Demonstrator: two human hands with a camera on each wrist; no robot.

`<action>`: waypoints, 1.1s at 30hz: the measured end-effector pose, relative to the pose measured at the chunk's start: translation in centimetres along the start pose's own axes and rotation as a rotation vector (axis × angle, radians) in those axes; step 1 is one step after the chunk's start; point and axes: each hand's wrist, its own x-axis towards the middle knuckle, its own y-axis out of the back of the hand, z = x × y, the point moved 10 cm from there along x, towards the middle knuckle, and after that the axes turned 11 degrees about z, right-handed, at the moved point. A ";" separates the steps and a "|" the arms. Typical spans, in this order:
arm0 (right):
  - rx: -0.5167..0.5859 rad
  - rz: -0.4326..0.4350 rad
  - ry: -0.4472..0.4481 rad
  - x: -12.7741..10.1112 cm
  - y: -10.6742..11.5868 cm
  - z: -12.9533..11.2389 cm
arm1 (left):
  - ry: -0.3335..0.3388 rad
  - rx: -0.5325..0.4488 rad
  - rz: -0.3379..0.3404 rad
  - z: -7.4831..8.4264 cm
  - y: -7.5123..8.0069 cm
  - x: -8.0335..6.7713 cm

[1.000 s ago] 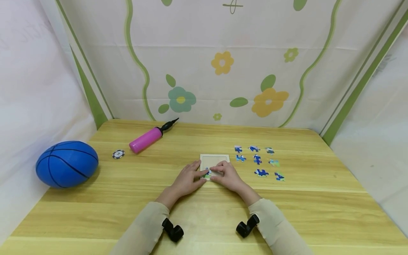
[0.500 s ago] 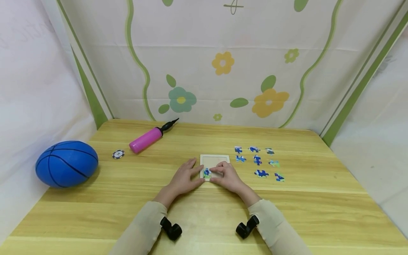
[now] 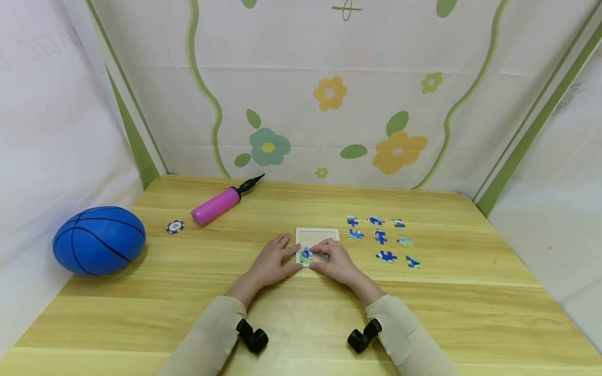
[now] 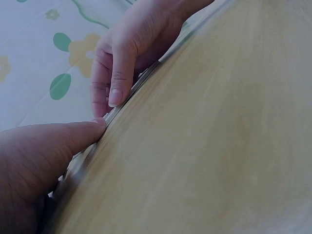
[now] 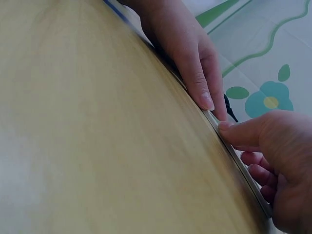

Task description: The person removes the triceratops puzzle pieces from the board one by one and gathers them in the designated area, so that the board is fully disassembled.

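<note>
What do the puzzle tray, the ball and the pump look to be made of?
Puzzle tray: pale, matte, thin board, probably wood or card; both hands press its near edge. Ball: blue with black seams and a dull sheen, likely rubber. Pump: glossy pink barrel with a black nozzle, apparently plastic.

table (image 3: 423, 313) – light wood, yellowish | backdrop (image 3: 357, 104) – white cloth, flower print | side walls – plain white
</note>
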 end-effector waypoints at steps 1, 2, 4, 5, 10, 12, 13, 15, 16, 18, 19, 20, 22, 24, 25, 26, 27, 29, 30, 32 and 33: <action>0.005 0.003 0.008 0.0 0.0 -0.1 | 0.000 0.000 0.001 0.0 0.0 0.0; 0.013 0.005 0.012 0.1 0.0 -0.2 | -0.001 -0.001 0.002 0.0 0.0 0.0; 0.038 0.006 0.016 0.1 0.0 -0.4 | -0.002 -0.003 0.004 0.0 0.0 0.0; 0.057 0.002 0.008 0.1 0.0 -0.4 | -0.002 -0.006 0.006 0.0 0.0 0.0; 0.131 -0.021 -0.050 0.1 -0.4 -0.2 | -0.002 -0.017 0.007 0.1 0.1 0.1; 0.139 -0.024 -0.057 0.1 -0.5 -0.2 | -0.008 -0.022 0.010 0.2 0.2 0.1; 0.139 -0.023 -0.059 0.0 -0.5 -0.2 | -0.010 -0.023 0.011 0.2 0.2 0.1; 0.139 -0.023 -0.066 0.0 -0.5 -0.2 | -0.013 -0.027 0.011 0.2 0.2 0.1; 0.138 -0.022 -0.069 0.0 -0.6 -0.1 | -0.014 -0.031 0.011 0.3 0.2 0.1; 0.140 -0.023 -0.079 0.1 -0.6 0.0 | -0.011 -0.031 0.008 0.3 0.2 0.0; 0.140 -0.023 -0.080 0.1 -0.6 -0.1 | -0.007 -0.031 0.005 0.2 0.2 0.0; 0.141 -0.025 -0.085 0.1 -0.7 -0.1 | -0.003 -0.029 0.002 0.2 0.2 0.0; 0.140 -0.025 -0.094 0.1 -0.6 0.0 | 0.002 -0.022 -0.002 0.2 0.2 0.0; 0.146 -0.024 -0.105 0.1 -0.3 0.0 | 0.003 -0.023 -0.001 0.2 0.2 -0.1; 0.153 -0.021 -0.106 0.1 -0.1 0.0 | 0.006 -0.020 -0.001 0.2 0.3 -0.1; 0.161 -0.019 -0.110 0.1 0.1 0.0 | 0.006 -0.020 0.001 0.3 0.3 -0.1; 0.171 -0.018 -0.109 0.1 0.4 -0.1 | 0.006 -0.020 0.002 0.3 0.3 -0.1; 0.193 -0.014 -0.106 0.0 1.0 -0.2 | 0.007 -0.020 0.006 0.4 0.4 -0.1; 0.201 -0.013 -0.102 0.0 1.4 -0.2 | 0.009 -0.019 0.005 0.4 0.4 -0.1; 0.208 -0.013 -0.093 0.0 2.2 -0.1 | 0.008 -0.021 0.004 0.4 0.3 0.0; 0.208 -0.013 -0.090 -0.1 2.6 0.0 | 0.007 -0.022 0.004 0.4 0.3 0.0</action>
